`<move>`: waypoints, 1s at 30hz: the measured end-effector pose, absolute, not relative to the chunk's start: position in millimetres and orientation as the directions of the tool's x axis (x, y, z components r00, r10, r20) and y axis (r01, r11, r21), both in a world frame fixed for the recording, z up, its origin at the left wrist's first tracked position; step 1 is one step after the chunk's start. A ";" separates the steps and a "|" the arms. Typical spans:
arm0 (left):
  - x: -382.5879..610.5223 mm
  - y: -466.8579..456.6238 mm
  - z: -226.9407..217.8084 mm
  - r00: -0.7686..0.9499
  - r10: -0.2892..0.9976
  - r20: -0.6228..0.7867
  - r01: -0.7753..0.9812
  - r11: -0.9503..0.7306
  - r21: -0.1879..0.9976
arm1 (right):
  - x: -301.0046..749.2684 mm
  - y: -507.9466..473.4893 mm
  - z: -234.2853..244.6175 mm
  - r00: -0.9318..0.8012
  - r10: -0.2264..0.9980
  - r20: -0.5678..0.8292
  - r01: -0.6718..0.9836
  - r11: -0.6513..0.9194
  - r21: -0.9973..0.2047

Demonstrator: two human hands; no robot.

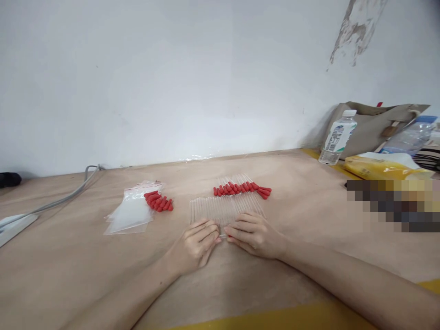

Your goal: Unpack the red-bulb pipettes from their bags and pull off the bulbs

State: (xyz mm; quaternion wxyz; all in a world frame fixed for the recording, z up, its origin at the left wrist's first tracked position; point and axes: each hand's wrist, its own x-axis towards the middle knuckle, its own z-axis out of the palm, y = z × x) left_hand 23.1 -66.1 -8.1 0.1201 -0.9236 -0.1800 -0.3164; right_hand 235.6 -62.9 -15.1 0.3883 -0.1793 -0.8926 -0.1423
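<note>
My left hand (201,243) is closed at the near edge of a row of clear glass dropper tubes (220,208), its fingertips pinching a thin clear tube. Just to the right, my right hand (252,233) is closed on a red rubber bulb, of which only a small bit shows between the fingers. The tube's end points toward that bulb; whether they touch is hidden by the fingers. Beyond the row lie several droppers with red bulbs (235,188), their clear tubes pointing to the wall. At the left, loose red bulbs (160,202) lie beside clear zip bags (132,213).
A grey cable (72,199) runs across the table's left side to the wall. At the right stand a water bottle (338,137), a beige bag (371,123) and a larger bottle (409,137), with a yellow packet (381,166) in front. Brown paper (292,284) covers the table.
</note>
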 end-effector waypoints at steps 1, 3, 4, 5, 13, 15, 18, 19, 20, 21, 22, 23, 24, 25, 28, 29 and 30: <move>22.7 -66.2 -8.2 0.736 0.256 0.626 0.401 -0.910 -0.100 | 235.9 -63.2 -14.8 -0.638 0.196 0.745 0.426 0.895 0.129; 21.6 -66.5 -8.5 0.738 0.250 0.626 0.387 -0.918 -0.090 | 236.7 -63.3 -14.5 -0.642 0.167 0.749 0.419 0.894 0.160; 20.9 -66.7 -8.8 0.739 0.249 0.626 0.383 -0.920 -0.086 | 237.3 -63.1 -14.5 -0.643 0.152 0.751 0.415 0.893 0.175; 20.1 -66.9 -9.1 0.740 0.251 0.624 0.381 -0.921 -0.081 | 237.8 -62.9 -14.6 -0.644 0.137 0.753 0.409 0.893 0.188; 15.4 -71.1 -6.1 0.726 0.270 0.632 0.384 -0.922 -0.048 | 240.8 -65.1 -8.3 -0.668 0.045 0.742 0.379 0.880 0.287; 16.2 -73.4 -3.7 0.721 0.268 0.639 0.383 -0.923 -0.045 | 241.8 -67.3 -4.8 -0.684 0.016 0.730 0.372 0.868 0.329; 14.9 -75.2 -2.0 0.715 0.277 0.642 0.399 -0.916 -0.049 | 247.0 -68.2 -2.6 -0.720 -0.012 0.694 0.367 0.842 0.396; 12.8 -74.5 -2.0 0.713 0.280 0.643 0.409 -0.911 -0.057 | 250.2 -67.0 -2.7 -0.724 -0.013 0.690 0.375 0.831 0.410; 9.6 -72.9 -2.2 0.705 0.281 0.651 0.422 -0.904 -0.067 | 254.0 -65.0 -3.2 -0.720 -0.007 0.694 0.392 0.821 0.415; 5.3 -70.5 -2.5 0.688 0.288 0.666 0.445 -0.892 -0.073 | 258.6 -62.0 -3.8 -0.702 0.008 0.713 0.420 0.812 0.405; 0.1 -67.2 -2.7 0.656 0.307 0.689 0.482 -0.873 -0.070 | 263.7 -57.9 -4.4 -0.665 0.036 0.746 0.460 0.806 0.372; -5.7 -63.3 -2.8 0.612 0.341 0.714 0.533 -0.844 -0.055 | 269.2 -52.9 -4.8 -0.611 0.078 0.788 0.507 0.803 0.314; -11.7 -59.0 -2.8 0.556 0.389 0.734 0.597 -0.802 -0.027 | 275.0 -47.1 -5.1 -0.534 0.131 0.835 0.552 0.802 0.227; -17.5 -54.6 -2.7 0.494 0.448 0.745 0.665 -0.746 0.008 | 281.1 -40.5 -5.2 -0.448 0.199 0.872 0.590 0.799 0.120; -31.1 -42.8 -2.8 0.344 0.603 0.720 0.817 -0.570 0.087 | 301.5 -17.9 -6.0 -0.146 0.428 0.892 0.668 0.708 -0.230; -33.9 -39.9 -3.2 0.320 0.636 0.702 0.842 -0.531 0.096 | 309.2 -9.8 -7.0 -0.033 0.485 0.874 0.690 0.644 -0.332; -35.7 -37.5 -4.0 0.309 0.663 0.682 0.858 -0.504 0.101 | 317.3 -1.8 -8.6 0.077 0.539 0.839 0.703 0.567 -0.429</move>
